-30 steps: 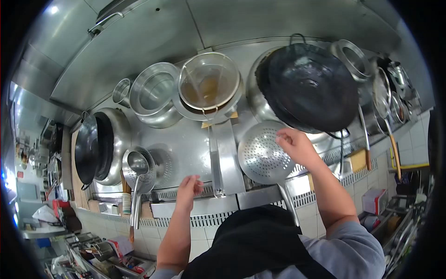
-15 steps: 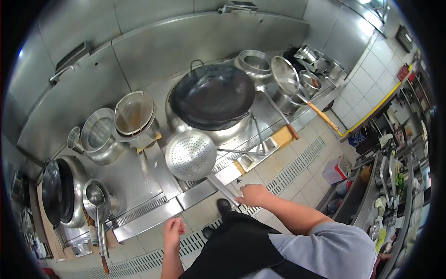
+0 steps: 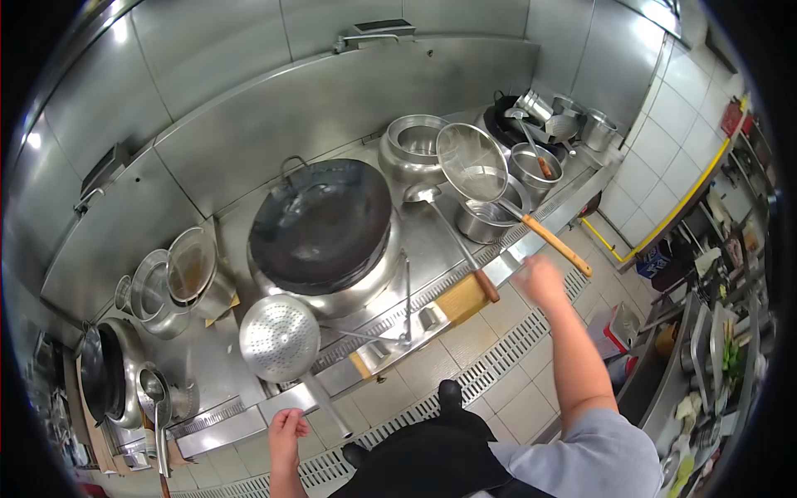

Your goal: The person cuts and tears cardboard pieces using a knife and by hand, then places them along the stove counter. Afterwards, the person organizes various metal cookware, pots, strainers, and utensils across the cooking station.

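Observation:
A perforated skimmer [image 3: 280, 338] rests over the stove's front, its metal handle sticking out past the edge, with no hand on it. Close to that handle, just left of it, my left hand [image 3: 288, 425] hangs with loosely curled fingers and nothing in them. My right hand [image 3: 541, 284] is blurred by motion near the stove's front edge at the right. It lies between the wooden handle of a mesh strainer [image 3: 471, 163] and the wooden handle end of a ladle [image 3: 444, 217]; I see no clear contact with either. The strainer lies across a metal pot [image 3: 484, 224].
A large black wok [image 3: 322, 224] sits on its burner in the middle. Several pots and sieves [image 3: 191, 264] stand at the left, beyond them another wok [image 3: 100, 378]. More pots [image 3: 535, 168] are at the far right. A floor drain grate [image 3: 498, 361] runs below; shelving [image 3: 664, 365] lines the right.
My right hand has let go of the skimmer's handle and moved right, toward the strainer and ladle handles. The skimmer stays on the stove. My view has shifted; my left hand remains low.

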`<state>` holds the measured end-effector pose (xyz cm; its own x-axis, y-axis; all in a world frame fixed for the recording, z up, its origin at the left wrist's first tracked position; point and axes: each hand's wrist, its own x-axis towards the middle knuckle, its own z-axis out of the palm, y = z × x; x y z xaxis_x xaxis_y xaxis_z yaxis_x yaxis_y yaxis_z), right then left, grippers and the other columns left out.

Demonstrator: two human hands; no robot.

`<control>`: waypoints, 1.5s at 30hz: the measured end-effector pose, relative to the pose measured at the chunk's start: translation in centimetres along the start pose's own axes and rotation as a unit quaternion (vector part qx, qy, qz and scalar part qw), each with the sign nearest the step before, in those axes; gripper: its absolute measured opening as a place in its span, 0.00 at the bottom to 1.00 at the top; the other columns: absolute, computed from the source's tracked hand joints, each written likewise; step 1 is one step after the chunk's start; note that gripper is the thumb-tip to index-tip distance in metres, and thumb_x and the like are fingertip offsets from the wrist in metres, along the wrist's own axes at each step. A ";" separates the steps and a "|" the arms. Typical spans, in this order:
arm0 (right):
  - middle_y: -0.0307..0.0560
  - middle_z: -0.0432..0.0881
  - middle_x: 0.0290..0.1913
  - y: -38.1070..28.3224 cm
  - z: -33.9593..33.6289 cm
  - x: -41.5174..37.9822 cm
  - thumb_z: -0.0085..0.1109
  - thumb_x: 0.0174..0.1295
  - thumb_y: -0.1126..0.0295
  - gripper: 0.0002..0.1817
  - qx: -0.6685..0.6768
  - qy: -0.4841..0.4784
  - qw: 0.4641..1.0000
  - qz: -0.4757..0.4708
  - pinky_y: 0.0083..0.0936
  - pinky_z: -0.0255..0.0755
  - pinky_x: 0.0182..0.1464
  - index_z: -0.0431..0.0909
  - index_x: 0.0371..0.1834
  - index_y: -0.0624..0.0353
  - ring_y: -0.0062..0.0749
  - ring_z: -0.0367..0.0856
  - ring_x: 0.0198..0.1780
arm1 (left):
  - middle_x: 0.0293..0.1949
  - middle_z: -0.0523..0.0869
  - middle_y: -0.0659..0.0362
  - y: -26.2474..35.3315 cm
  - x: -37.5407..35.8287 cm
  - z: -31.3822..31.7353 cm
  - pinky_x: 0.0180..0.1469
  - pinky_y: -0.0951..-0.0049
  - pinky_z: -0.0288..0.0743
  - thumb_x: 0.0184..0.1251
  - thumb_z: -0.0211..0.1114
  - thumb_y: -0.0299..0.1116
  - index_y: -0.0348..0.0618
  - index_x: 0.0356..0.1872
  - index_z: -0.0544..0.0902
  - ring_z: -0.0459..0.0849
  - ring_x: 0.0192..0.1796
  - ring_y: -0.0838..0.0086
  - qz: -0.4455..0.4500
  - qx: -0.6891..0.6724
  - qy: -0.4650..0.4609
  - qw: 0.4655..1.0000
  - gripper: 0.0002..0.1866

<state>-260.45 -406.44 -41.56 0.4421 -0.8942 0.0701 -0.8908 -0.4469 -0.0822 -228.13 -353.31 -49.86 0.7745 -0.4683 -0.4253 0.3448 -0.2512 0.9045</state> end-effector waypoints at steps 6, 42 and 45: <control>0.60 0.83 0.54 20.0 4.1 9.3 0.81 0.46 0.55 0.44 -0.055 -0.055 0.993 0.093 0.47 0.77 0.59 0.69 0.67 0.56 0.57 0.82 0.56 | 0.33 0.85 0.60 5.2 0.1 17.4 0.43 0.74 0.79 0.76 0.63 0.38 0.36 0.48 0.83 0.83 0.36 0.76 0.002 0.109 -0.190 0.976 0.13; 0.46 0.74 0.24 -40.4 -4.2 -1.0 0.56 0.61 0.78 0.15 0.607 -0.415 0.664 -0.135 0.28 0.70 0.18 0.68 0.51 0.65 0.33 0.74 0.15 | 0.20 0.70 0.67 17.1 9.4 -15.9 0.19 0.79 0.55 0.78 0.56 0.34 0.38 0.42 0.77 0.63 0.18 0.83 0.028 -0.087 0.118 0.989 0.09; 0.46 0.75 0.25 -43.2 -3.3 -1.1 0.56 0.61 0.79 0.13 0.585 -0.389 0.698 -0.142 0.30 0.71 0.18 0.68 0.48 0.65 0.34 0.74 0.16 | 0.20 0.70 0.67 18.4 8.5 -17.2 0.19 0.79 0.55 0.78 0.56 0.34 0.37 0.42 0.77 0.63 0.18 0.83 0.061 -0.064 0.123 0.988 0.10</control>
<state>-222.77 -386.04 -34.85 0.9113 -0.3063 -0.2751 -0.2627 0.0819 -0.9614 -206.04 -347.37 -36.25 0.9143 -0.2642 -0.3069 0.2940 -0.0883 0.9517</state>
